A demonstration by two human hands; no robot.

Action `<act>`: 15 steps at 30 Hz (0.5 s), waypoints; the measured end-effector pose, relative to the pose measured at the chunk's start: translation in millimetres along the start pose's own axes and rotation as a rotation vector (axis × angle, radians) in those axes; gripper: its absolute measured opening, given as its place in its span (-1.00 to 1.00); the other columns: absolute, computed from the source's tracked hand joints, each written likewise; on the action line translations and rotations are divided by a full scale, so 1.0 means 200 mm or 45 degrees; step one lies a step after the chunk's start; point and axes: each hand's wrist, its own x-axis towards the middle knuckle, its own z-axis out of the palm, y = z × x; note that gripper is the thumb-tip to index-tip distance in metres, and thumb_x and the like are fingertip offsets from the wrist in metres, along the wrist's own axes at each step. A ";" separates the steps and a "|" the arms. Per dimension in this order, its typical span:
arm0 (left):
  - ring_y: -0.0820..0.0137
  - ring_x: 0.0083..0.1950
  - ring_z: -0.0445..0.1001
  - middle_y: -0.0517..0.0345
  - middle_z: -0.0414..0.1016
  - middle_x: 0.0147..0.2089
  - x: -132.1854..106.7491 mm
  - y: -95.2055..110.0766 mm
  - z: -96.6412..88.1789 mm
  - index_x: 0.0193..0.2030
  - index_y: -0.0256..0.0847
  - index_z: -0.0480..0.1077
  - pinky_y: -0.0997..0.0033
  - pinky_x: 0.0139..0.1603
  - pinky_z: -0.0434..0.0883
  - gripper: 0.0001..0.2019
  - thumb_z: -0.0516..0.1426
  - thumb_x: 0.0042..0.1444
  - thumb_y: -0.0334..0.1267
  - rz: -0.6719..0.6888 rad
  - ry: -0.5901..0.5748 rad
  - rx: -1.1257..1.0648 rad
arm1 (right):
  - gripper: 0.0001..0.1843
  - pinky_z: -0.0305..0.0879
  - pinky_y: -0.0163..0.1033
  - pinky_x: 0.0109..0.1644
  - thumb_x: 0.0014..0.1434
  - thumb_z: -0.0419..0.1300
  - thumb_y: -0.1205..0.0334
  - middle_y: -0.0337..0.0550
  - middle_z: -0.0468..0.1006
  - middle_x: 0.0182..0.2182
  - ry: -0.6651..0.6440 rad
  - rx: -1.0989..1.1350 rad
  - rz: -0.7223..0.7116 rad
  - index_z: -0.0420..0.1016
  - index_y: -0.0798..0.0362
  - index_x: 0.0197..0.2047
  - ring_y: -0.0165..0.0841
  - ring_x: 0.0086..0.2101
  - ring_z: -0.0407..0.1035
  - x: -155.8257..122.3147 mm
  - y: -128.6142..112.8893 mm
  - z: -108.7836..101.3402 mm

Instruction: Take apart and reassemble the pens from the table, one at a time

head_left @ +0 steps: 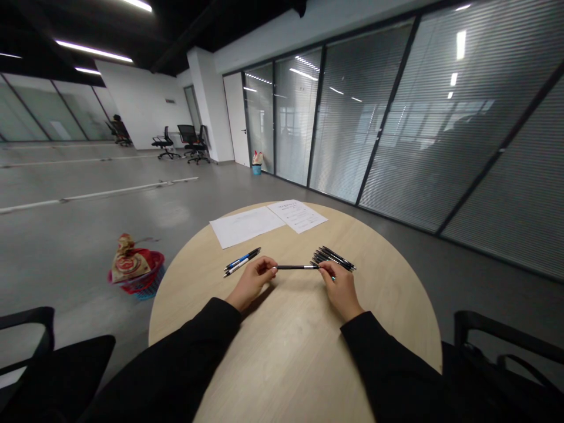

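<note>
Black pen (293, 267) is held crosswise over the worktop (286, 352), its left end pinched by the left hand (252, 282), its right end by the right hand (342, 288); several black pens (333, 258) lie near the right hand.

White strip lights (94, 51) glow against a dark ceiling (132, 23), leaving the room moderately lit, with bright reflections on the glass partition (348, 111) and a pale sheen on the grey floor (176, 216). A soft shadow falls on the table (286, 358) beside the left hand (252, 281). The wide-angle view leans and stretches toward its edges, and small print on the paper (299, 217) is too soft to read.
</note>
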 end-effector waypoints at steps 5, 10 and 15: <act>0.47 -0.40 0.35 0.22 0.38 -0.41 0.00 0.01 0.01 -0.29 -0.26 0.44 0.49 -0.39 0.30 -0.74 0.33 0.01 -0.13 0.001 -0.006 0.003 | -0.77 0.41 -0.14 -0.13 0.27 0.15 0.14 -0.05 0.65 -0.26 -0.013 0.032 0.051 0.59 0.06 -0.20 -0.20 -0.24 0.51 0.00 0.00 0.00; 0.46 -0.39 0.35 0.20 0.38 -0.41 -0.01 0.03 0.01 -0.29 -0.26 0.45 0.48 -0.38 0.31 -0.72 0.33 0.00 -0.10 -0.009 -0.005 0.007 | -0.76 0.39 -0.16 -0.15 0.26 0.15 0.12 -0.07 0.64 -0.29 -0.032 0.044 0.081 0.59 0.06 -0.21 -0.23 -0.29 0.49 0.00 0.01 -0.01; 0.47 -0.40 0.34 0.21 0.38 -0.41 -0.01 0.04 0.01 -0.30 -0.26 0.45 0.47 -0.37 0.31 -0.74 0.32 0.00 -0.12 -0.019 0.004 -0.008 | -0.77 0.35 -0.20 -0.22 0.27 0.14 0.13 -0.10 0.63 -0.32 -0.048 0.008 0.072 0.58 0.05 -0.24 -0.24 -0.33 0.47 0.00 -0.01 -0.01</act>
